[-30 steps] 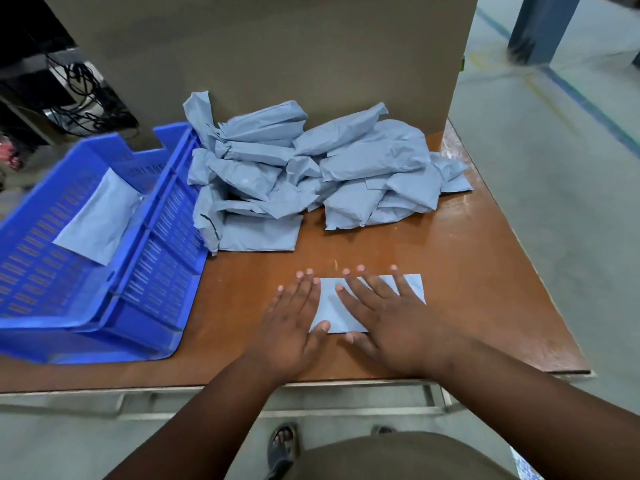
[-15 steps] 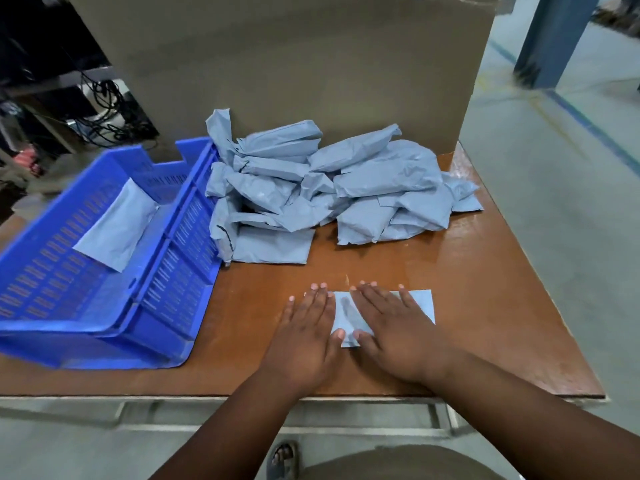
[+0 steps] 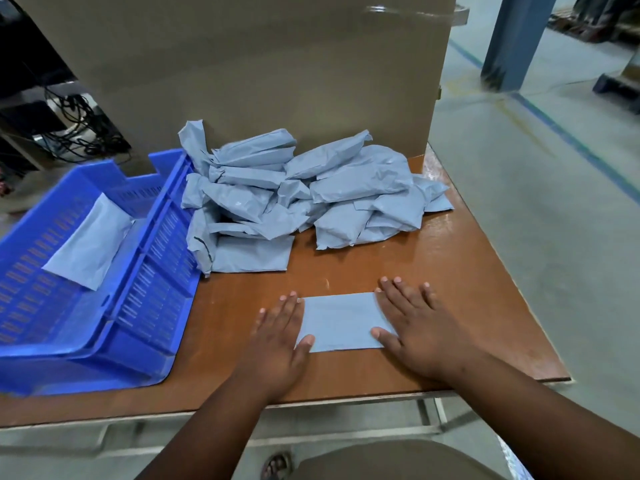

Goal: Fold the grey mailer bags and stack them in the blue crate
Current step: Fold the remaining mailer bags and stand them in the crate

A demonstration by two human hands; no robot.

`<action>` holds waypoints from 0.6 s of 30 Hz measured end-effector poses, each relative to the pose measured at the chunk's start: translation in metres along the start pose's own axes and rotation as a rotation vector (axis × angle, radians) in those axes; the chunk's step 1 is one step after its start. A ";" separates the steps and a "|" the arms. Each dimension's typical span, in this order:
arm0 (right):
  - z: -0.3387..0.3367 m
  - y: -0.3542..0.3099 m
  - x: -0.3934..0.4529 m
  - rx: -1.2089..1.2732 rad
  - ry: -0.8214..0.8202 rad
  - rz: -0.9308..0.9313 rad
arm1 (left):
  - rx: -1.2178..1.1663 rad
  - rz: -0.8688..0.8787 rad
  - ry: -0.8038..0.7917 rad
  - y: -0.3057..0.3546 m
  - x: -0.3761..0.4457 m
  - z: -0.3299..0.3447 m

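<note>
- Both our hands lay flat with fingers straight, grasping nothing. Our left hand [image 3: 278,332] pressed the left end of the folded mailer bag [image 3: 337,322], its thumb on the bag's near left corner and its fingers spread partly over the wooden table [image 3: 450,278].
- Our right hand [image 3: 420,327] covered the bag's right end, palm down, fingers pointing away from us and thumb resting on the grey sheet.
- Between the two hands, the bag showed as a smooth flat rectangle, lying near the table's front edge.
- Farther back on the table we saw the heap of unfolded mailer bags [image 3: 304,199], crumpled and piled on one another, just in front of a tall cardboard box [image 3: 259,71] that stood along the far side.
- One bag at the heap's near left corner lay flatter than the rest, and the heap's left side touched the wall of the blue crate [image 3: 152,296].
- That crate sat on the table's left part, tilted toward us, and it held one folded bag [image 3: 88,244] lying against its slotted floor.
- Tangled black cables [image 3: 79,129] hung in the dim space behind the crate.
- To the right of the table we saw grey floor with a painted blue line [image 3: 571,140], and a blue pillar [image 3: 512,39] beyond.
</note>
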State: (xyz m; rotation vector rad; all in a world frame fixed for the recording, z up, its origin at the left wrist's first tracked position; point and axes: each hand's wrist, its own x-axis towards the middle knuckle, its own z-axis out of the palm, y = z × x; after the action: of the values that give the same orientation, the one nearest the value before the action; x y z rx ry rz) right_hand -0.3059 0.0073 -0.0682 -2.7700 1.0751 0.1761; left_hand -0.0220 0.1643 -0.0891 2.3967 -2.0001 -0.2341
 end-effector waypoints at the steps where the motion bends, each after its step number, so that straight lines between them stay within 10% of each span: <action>1: -0.001 0.006 -0.003 -0.002 0.005 0.029 | 0.003 -0.044 -0.016 -0.004 -0.001 -0.003; 6: -0.009 0.013 -0.012 0.045 0.042 0.139 | -0.028 -0.041 0.092 0.024 -0.002 -0.022; 10: -0.009 -0.029 0.001 0.058 0.083 -0.115 | -0.074 0.183 0.109 0.076 0.017 -0.009; 18: 0.008 -0.004 -0.004 0.031 0.024 -0.110 | -0.032 0.033 0.006 0.033 0.011 -0.009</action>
State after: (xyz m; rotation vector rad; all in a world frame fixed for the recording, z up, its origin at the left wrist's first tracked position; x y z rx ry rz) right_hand -0.3066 0.0151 -0.0751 -2.8007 0.9196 0.1113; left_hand -0.0514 0.1467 -0.0782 2.3402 -2.0160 -0.2565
